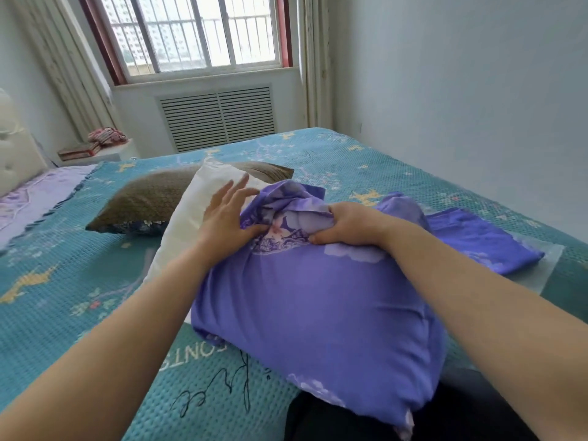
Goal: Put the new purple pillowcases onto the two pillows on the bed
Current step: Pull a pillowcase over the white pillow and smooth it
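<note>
A white pillow (191, 211) lies on the bed, its near half inside a purple pillowcase (311, 307). The case's open end is bunched up around the pillow's middle. My right hand (350, 226) grips that bunched fabric. My left hand (226, 214) rests flat on the bare white part, fingers spread, thumb at the case's edge. A second pillow (152, 195) in a brown cover lies behind the white one. A second purple pillowcase (480, 240) lies folded flat at the right.
The bed (79, 281) has a teal patterned cover and fills most of the view. A nightstand (95, 152) with a book and pink cloth stands at the far left. A wall runs along the right side, with a window beyond the bed.
</note>
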